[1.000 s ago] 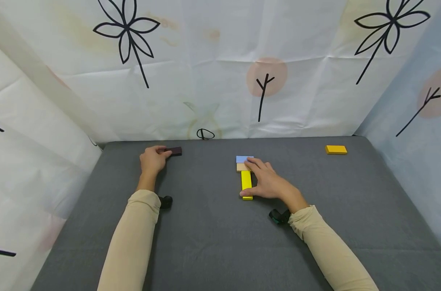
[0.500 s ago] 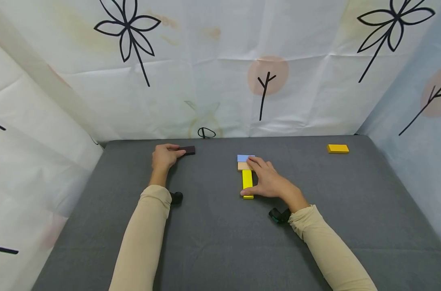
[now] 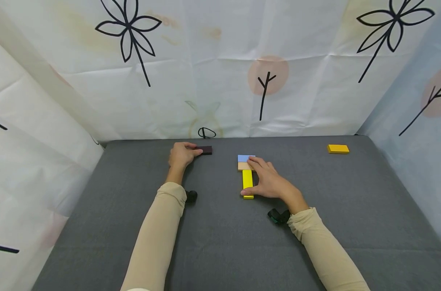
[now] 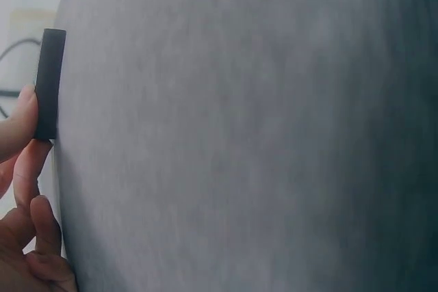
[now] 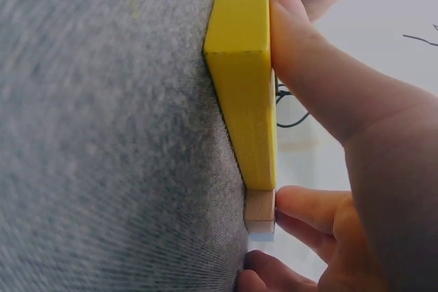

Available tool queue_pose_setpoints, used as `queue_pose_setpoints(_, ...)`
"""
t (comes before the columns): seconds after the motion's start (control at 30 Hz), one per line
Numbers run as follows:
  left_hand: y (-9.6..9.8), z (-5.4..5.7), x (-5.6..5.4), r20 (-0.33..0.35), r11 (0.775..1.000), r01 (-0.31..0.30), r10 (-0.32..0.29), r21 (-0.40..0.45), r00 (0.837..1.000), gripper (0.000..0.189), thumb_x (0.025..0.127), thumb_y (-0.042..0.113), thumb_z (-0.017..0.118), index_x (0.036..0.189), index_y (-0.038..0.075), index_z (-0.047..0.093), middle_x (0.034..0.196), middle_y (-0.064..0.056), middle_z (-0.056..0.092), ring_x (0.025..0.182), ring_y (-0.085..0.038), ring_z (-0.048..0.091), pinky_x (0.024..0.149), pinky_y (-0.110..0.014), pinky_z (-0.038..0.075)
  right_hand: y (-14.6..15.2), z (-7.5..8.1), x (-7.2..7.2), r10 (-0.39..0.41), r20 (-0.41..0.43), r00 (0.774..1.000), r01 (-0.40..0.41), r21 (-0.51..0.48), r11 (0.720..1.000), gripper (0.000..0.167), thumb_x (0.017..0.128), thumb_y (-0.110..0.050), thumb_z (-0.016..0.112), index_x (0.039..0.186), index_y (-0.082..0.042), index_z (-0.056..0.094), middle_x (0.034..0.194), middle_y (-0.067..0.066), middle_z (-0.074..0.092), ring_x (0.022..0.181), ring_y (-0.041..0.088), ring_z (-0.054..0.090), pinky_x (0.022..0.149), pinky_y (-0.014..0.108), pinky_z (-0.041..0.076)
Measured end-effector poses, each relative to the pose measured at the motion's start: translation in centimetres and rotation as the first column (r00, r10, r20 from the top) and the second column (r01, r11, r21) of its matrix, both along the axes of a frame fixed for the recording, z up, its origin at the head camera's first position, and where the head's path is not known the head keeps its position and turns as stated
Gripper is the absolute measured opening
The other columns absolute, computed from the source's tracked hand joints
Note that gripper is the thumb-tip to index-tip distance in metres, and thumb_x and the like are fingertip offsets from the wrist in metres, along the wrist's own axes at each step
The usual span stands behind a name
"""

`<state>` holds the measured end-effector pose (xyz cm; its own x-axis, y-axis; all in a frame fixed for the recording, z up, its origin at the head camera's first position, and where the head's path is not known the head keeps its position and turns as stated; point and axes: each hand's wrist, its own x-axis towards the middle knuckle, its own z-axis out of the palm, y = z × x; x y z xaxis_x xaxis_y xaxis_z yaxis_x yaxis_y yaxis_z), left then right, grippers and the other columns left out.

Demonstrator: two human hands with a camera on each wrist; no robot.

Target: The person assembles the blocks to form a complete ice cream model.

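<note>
Yellow, a crisp-edged bar (image 3: 247, 179) lies under the unclenched right hand (image 3: 267, 181); the left hand (image 3: 182, 154) pinches a dark oblong (image 3: 206, 150).

long yellow block (image 5: 248, 104): smooth, satin | tan block (image 5: 260, 206): wood-like | dark block (image 4: 50, 83): matt | tabletop (image 3: 220, 242): rough woven cloth

Across a grey table (image 3: 220, 250), a free gap lies between the dark block (image 3: 206, 150) in the left hand (image 3: 181, 155) and the blue block (image 3: 243, 158). The blue, tan block (image 3: 243, 166) and yellow block (image 3: 247, 179) form one line, reachable from its left; the right hand (image 3: 269, 182) bars its right side. A cloth wall (image 3: 220, 72) closes off the far edge. Free table stretches between the forearms and from the right hand to the lone amber block (image 3: 338, 149) at far right.
</note>
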<state>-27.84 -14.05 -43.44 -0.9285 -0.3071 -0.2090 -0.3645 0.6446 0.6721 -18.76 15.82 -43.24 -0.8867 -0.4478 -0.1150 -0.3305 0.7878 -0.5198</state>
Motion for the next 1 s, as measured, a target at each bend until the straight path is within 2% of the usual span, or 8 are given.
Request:
queue_pose_setpoints(0.33,2.9,0.0,-0.3,0.008,0.999,0.05,-0.05,-0.012,0.999,0.034,0.085,0.044,0.083,0.115,0.028,0.079,0.129,-0.005,0.071,0.113,-0.033,0.065,0.095,-0.052,0.052,0.2,-0.2,0.0,-0.012,-0.001,1.0,0.012,-0.008,1.0,0.107,0.08,-0.053,0.084,0.16,-0.005,0.031,0.168,0.014,0.025,0.141,0.043,0.036,0.112,0.06,0.04)
queue_pose_setpoints(0.67,5.8,0.1,-0.5,-0.007,0.995,0.098,-0.098,-0.005,0.995,0.03,0.084,0.043,0.084,0.11,0.028,0.08,0.124,-0.003,0.073,0.113,-0.033,0.065,0.099,-0.054,0.05,0.1,-0.2,0.0,-0.022,0.003,1.0,0.022,-0.001,1.0,0.107,0.08,-0.056,0.083,0.16,-0.006,0.032,0.168,0.013,0.025,0.141,0.041,0.036,0.113,0.059,0.04)
queue_pose_setpoints(1.0,8.2,0.0,-1.0,0.002,0.992,0.123,-0.123,-0.028,0.992,0.031,0.082,0.045,0.085,0.109,0.029,0.08,0.119,-0.002,0.075,0.111,-0.03,0.066,0.094,-0.049,0.053,0.0,-0.3,-0.1,-0.025,0.003,1.0,0.025,0.002,1.0,0.108,0.08,-0.057,0.083,0.161,-0.007,0.03,0.168,0.013,0.025,0.142,0.041,0.036,0.115,0.059,0.039)
